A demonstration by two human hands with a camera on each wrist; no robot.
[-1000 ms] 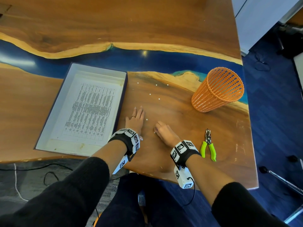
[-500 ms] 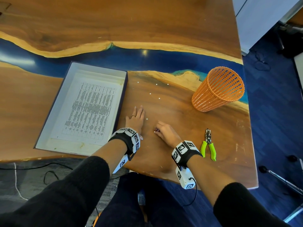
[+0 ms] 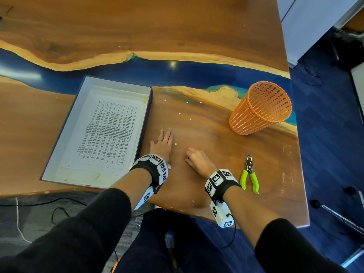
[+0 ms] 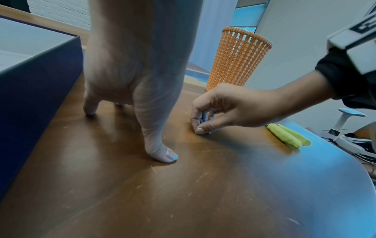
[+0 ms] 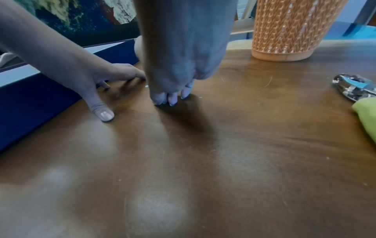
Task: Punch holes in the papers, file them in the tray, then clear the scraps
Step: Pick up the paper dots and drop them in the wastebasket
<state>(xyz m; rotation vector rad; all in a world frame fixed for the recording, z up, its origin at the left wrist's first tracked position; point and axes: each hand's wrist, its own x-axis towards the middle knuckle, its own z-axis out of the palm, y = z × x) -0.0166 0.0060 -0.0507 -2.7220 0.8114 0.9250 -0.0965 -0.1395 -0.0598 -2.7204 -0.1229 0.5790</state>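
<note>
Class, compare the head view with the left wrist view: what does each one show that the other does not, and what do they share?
Only the head view shows the printed paper lying inside the tray, the white scraps scattered on the table, and the hole punch's metal head. Only the left wrist view shows the right hand from the side, its thumb and fingertips bunched together down at the wood. Both show the orange basket, the punch's green handles, the tray's dark wall and the left hand flat on the table.

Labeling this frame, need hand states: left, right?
Left hand: open, flat on the table, holding nothing.
Right hand: fingertips pinched together on the table; whether they hold a scrap cannot be told.
</note>
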